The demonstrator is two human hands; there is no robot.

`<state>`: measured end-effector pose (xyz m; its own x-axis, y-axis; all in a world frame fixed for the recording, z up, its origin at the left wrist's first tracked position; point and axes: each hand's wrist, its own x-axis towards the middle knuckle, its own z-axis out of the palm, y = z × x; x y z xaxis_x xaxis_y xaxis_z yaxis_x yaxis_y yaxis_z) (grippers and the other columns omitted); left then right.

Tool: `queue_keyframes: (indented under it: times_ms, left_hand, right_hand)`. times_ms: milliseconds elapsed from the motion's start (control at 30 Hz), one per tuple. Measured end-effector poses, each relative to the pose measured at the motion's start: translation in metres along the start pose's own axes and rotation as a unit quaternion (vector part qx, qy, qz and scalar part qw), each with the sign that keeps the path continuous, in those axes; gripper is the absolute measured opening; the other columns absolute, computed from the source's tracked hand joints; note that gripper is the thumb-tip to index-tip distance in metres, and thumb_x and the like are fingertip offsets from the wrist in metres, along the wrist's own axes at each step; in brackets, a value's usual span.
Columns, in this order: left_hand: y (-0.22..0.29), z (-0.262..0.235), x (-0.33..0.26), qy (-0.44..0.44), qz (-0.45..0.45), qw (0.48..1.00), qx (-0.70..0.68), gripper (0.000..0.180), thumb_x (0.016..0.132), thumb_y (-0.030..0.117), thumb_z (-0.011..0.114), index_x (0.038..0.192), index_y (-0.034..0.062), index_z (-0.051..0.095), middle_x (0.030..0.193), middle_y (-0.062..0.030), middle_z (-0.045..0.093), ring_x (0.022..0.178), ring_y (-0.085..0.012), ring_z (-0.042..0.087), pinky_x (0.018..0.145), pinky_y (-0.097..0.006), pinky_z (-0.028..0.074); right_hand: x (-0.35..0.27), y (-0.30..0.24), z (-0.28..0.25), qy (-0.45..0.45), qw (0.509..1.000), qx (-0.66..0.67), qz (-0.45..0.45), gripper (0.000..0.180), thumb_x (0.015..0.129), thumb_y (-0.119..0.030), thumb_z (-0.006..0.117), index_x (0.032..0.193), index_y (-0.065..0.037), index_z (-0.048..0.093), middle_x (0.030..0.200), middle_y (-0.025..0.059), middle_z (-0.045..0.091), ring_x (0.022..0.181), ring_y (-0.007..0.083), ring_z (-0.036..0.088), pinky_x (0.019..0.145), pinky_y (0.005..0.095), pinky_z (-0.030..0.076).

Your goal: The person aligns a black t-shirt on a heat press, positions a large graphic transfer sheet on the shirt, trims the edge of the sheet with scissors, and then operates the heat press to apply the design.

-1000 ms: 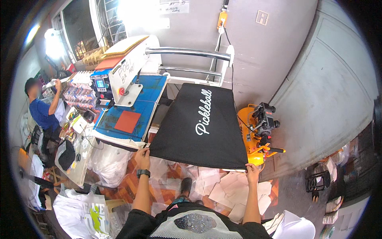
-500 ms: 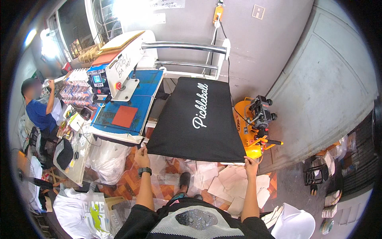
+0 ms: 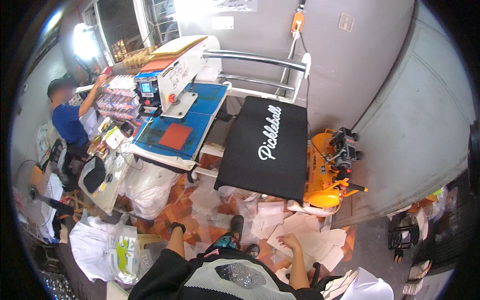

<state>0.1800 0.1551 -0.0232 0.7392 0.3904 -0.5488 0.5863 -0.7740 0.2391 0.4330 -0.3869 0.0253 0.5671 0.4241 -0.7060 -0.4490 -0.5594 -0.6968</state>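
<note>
Head view: the black cloth [image 3: 245,150] lies spread just right of the heat press [image 3: 182,72] head, white lettering [image 3: 270,134] facing up. It hides its support; we take that to be a second bed of the press. Our right hand [image 3: 290,242] is off the cloth, fingers loosely apart, holding nothing, above strewn paper sheets [image 3: 305,225] on the press's near side. Our left hand is hidden past the wristwatch [image 3: 177,227]; can't tell its state.

Status: we judge the laying-out done or nearly so; the cloth looks smooth. The press head stands over the blue bed [image 3: 212,102], where a red square sheet [image 3: 176,136] lies, so the cloth isn't under it. Can't tell if the lettering is fixed, or what else is left.

Edges: far edge is near the chrome rails [image 3: 255,56] of the press. Right edge is just beside the orange compressor [image 3: 320,172], right of the press: our tight side. Left edge is apart from the blue bed, with a white frame bar [image 3: 206,171] in the gap. Near edge bows slightly, maybe lens. We see most room on the press's near side, though loose sheets underfoot could slide.
</note>
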Motion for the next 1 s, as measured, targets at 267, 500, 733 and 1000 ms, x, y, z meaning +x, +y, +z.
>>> queue_keyframes:
  times_ms: [267, 500, 733, 1000]
  left_hand:
    - [-0.094, 0.045, -0.122, -0.008, -0.244, 0.943, -0.225, 0.025, 0.085, 0.031, 0.061, 0.086, 0.0084, 0.071, 0.084, -0.0125, 0.071, 0.072, -0.0297, 0.067, 0.066, -0.039, 0.053]
    - [-0.127, 0.059, -0.102, 0.062, -0.194, 0.908, -0.365, 0.025, 0.087, 0.031, 0.058, 0.085, 0.0101, 0.071, 0.081, -0.0094, 0.07, 0.07, -0.0241, 0.067, 0.063, -0.036, 0.053]
    - [-0.217, 0.079, -0.133, 0.07, -0.253, 0.866, -0.425, 0.026, 0.089, 0.031, 0.055, 0.084, 0.0117, 0.071, 0.077, -0.0062, 0.07, 0.067, -0.0185, 0.067, 0.06, -0.033, 0.053]
    - [-0.266, 0.1, -0.203, 0.033, -0.383, 0.807, -0.448, 0.026, 0.09, 0.027, 0.053, 0.084, 0.01, 0.071, 0.075, -0.0069, 0.07, 0.067, -0.0174, 0.068, 0.06, -0.033, 0.053]
  right_hand:
    - [-0.021, -0.159, 0.161, -0.181, 0.912, -0.213, -0.301, 0.031, 0.091, -0.026, 0.064, 0.113, -0.004, 0.068, 0.096, 0.0124, 0.07, 0.087, 0.0194, 0.066, 0.077, 0.0346, 0.053]
    - [-0.084, -0.486, 0.336, -0.079, 0.702, -0.246, -0.663, 0.019, 0.086, -0.01, 0.063, 0.102, 0.0, 0.067, 0.106, 0.0205, 0.063, 0.1, 0.0364, 0.061, 0.09, 0.0418, 0.048]
    - [0.042, -0.636, 0.476, 0.357, 0.45, -0.482, -0.662, 0.034, 0.082, -0.013, 0.063, 0.111, 0.005, 0.059, 0.118, 0.0188, 0.059, 0.107, 0.0351, 0.057, 0.093, 0.0431, 0.047]
    - [0.069, -0.69, 0.476, 0.203, 0.664, -0.565, -0.446, 0.038, 0.091, -0.035, 0.06, 0.104, 0.001, 0.065, 0.111, 0.0223, 0.065, 0.102, 0.0397, 0.064, 0.084, 0.05, 0.052]
